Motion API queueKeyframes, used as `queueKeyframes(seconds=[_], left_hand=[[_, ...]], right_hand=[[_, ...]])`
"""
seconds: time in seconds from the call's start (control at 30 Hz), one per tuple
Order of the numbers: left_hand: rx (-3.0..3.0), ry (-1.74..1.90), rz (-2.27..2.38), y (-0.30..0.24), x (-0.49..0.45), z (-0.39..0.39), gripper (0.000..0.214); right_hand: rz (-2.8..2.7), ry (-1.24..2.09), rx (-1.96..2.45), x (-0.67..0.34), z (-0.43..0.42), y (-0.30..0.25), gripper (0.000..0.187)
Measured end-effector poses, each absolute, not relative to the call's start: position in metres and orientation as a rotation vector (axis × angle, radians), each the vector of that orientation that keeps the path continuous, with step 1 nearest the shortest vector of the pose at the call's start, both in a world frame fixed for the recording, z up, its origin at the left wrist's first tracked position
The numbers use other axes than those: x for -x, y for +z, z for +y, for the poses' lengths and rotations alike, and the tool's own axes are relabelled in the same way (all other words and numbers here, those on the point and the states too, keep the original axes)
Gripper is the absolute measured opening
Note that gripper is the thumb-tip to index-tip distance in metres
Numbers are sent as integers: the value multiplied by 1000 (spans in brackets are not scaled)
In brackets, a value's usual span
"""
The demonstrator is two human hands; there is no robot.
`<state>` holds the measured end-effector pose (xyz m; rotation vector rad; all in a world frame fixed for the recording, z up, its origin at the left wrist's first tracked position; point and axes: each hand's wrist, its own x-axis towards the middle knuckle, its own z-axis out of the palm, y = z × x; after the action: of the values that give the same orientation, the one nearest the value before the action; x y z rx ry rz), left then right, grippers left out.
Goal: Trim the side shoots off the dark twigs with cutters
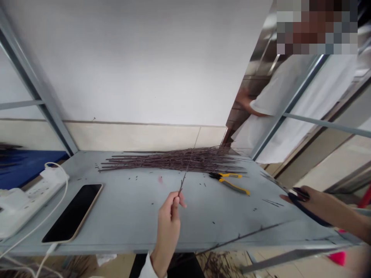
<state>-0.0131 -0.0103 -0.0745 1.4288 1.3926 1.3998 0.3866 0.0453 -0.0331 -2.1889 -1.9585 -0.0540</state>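
Note:
My left hand [171,216] pinches a thin dark twig [182,184] between thumb and fingers over the middle of the table. The twig points up and away, its faint tip crossing in front of the wall. At the right edge my right hand [314,200] is closed round blue-handled shears [307,210]. Their blurred metal blades point left, apart from the twig. Behind my left hand lies a loose bundle of dark twigs [174,160]. Another knobbly twig [246,234] slants across the front edge, right of my left hand.
Yellow-and-grey pliers [232,183] lie before the bundle. A phone [74,214] on a cable and a white power strip [31,200] occupy the left side. Small twig bits dot the grey table [124,216]. Metal posts [285,112] frame it; another person [278,100] stands beyond the right post.

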Motion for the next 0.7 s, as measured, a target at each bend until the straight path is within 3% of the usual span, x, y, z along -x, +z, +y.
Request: queueKeyframes(seconds=[0.23, 0.43, 0.7], left_hand=[[-1355, 1420, 1359, -70, 15, -3, 42], [-1301, 1361, 1312, -68, 18, -3, 42], [-1302, 1325, 1263, -67, 18, -5, 40]], right_hand=[[-2002, 217, 2125, -397, 53, -95, 29], [-2235, 130, 1803, -355, 72, -73, 20], [-2504, 176, 1555, -298, 113, -66, 41]])
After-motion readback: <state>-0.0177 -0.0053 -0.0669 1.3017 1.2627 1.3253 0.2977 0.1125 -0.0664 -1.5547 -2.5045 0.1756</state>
